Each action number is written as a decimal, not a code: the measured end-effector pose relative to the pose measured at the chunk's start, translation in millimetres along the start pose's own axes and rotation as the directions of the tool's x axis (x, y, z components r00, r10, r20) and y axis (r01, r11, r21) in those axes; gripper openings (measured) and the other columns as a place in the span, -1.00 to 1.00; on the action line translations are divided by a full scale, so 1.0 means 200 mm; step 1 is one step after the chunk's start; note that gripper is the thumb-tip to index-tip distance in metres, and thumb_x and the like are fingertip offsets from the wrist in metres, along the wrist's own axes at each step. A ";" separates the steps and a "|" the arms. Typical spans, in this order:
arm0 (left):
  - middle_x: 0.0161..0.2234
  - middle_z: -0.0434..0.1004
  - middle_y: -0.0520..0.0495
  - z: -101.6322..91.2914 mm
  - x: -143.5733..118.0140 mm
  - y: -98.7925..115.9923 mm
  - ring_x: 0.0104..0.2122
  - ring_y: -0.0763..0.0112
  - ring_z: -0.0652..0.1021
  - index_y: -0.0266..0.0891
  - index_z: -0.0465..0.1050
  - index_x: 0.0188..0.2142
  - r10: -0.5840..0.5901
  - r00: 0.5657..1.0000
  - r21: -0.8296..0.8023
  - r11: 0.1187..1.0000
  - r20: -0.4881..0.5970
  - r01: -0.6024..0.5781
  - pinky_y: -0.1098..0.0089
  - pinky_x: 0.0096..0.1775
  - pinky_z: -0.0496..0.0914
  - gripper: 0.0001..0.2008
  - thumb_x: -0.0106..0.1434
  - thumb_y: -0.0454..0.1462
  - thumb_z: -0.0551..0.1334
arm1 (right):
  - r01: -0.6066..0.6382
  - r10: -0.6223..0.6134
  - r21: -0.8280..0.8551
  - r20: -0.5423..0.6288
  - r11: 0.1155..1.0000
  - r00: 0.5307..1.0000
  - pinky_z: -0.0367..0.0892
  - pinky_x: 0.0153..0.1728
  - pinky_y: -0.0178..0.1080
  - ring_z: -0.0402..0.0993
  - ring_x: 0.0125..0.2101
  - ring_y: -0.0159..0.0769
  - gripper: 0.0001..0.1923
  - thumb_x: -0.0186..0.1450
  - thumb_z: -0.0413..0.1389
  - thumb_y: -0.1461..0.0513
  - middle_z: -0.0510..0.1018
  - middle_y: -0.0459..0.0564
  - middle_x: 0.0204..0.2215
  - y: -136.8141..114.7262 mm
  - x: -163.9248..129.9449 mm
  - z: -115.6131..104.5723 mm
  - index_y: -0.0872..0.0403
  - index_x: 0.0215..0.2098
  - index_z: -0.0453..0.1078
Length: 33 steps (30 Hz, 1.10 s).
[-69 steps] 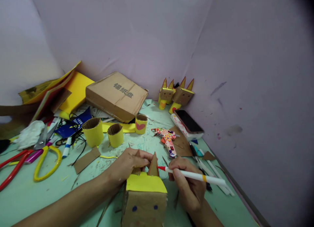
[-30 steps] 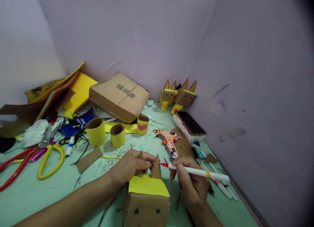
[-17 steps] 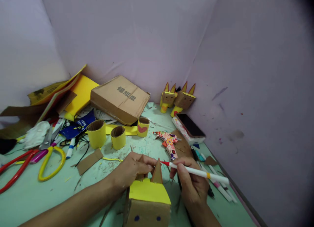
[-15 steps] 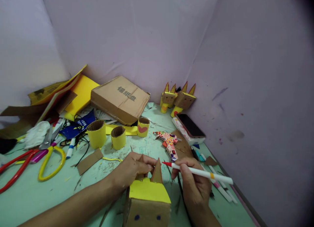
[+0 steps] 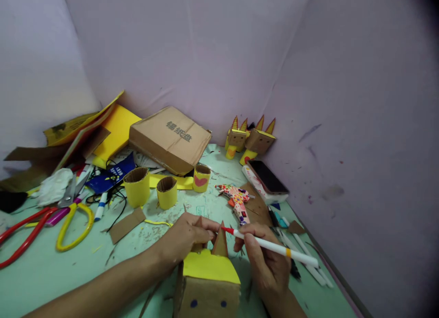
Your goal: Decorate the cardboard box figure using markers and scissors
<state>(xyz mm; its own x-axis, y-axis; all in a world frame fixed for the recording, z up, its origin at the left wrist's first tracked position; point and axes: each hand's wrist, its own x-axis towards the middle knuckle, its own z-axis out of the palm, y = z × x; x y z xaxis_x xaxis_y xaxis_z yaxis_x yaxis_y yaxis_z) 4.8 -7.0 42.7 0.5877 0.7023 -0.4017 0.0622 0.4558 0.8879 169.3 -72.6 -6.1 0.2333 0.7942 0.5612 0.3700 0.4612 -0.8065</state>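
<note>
On the green tabletop [image 5: 41, 281], yellow-handled scissors [image 5: 73, 219] and red-handled scissors [image 5: 20, 233] are lying at the near left. Three yellow cardboard rolls [image 5: 137, 186] are standing mid-table before a flat cardboard box [image 5: 170, 138]. Two finished cardboard figures [image 5: 252, 137] are leaning in the far corner, and a phone [image 5: 267, 177] is resting at the right beside a patterned glue gun [image 5: 236, 200].

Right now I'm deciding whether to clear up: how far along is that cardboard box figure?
Done: the yellow-topped cardboard box head has blue dot eyes. In hand: the left hand steadies a brown cardboard ear; the right hand holds the red-tipped white marker at it. Left: its ears lack stripes.
</note>
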 end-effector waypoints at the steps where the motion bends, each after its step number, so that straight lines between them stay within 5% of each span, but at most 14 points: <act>1: -0.64 0.40 0.05 0.00 0.00 0.00 -0.59 0.47 0.28 -0.32 0.68 -0.37 0.005 1.000 0.007 1.000 -0.018 -0.005 0.42 -0.48 0.07 -0.65 -0.18 -0.23 0.29 | 0.002 -0.002 -0.010 0.007 1.000 1.000 0.21 -0.53 -0.30 0.36 -0.54 -0.34 -0.65 0.43 -0.02 0.12 0.43 -0.10 -0.57 0.00 0.00 0.00 0.04 -0.47 0.40; 11: -0.59 0.48 -0.03 0.00 0.00 0.00 -0.55 0.40 0.33 -0.34 0.67 -0.39 0.012 1.000 0.011 1.000 -0.003 -0.012 0.39 -0.45 0.13 -0.66 -0.16 -0.19 0.31 | 0.027 -0.028 -0.023 -0.041 0.999 0.999 0.23 -0.53 -0.30 0.37 -0.53 -0.33 -0.66 0.43 -0.02 0.14 0.44 -0.08 -0.56 0.00 0.00 0.00 0.04 -0.46 0.40; 24: -0.65 0.32 0.06 -0.03 0.04 -0.04 -0.61 0.48 0.23 -0.29 0.52 -0.54 0.042 0.996 0.036 0.998 0.083 -0.046 0.39 -0.51 0.01 -0.77 -0.15 -0.16 0.28 | 0.059 -0.049 -0.069 0.129 0.996 0.990 0.21 -0.51 -0.29 0.37 -0.55 -0.32 -0.69 0.42 -0.02 0.15 0.42 -0.09 -0.59 0.02 -0.03 -0.01 0.05 -0.44 0.39; 33: -0.68 0.32 0.06 -0.04 0.05 -0.06 -0.64 0.50 0.22 -0.29 0.52 -0.58 0.024 0.998 0.037 0.999 0.053 -0.026 0.39 -0.51 -0.02 -0.77 -0.17 -0.15 0.29 | 0.046 -0.039 -0.048 0.138 0.998 0.990 0.20 -0.56 -0.29 0.34 -0.59 -0.33 -0.66 0.41 -0.02 0.13 0.41 -0.09 -0.61 0.01 -0.02 -0.02 0.05 -0.48 0.37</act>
<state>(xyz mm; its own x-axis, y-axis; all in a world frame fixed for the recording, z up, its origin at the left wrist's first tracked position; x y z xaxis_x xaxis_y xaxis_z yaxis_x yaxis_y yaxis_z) 4.6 -1.1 26.0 0.6311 0.6829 -0.3679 0.0770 0.4169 0.9057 171.9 -75.8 -9.1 0.0918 0.8226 0.5611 0.4233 0.4778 -0.7698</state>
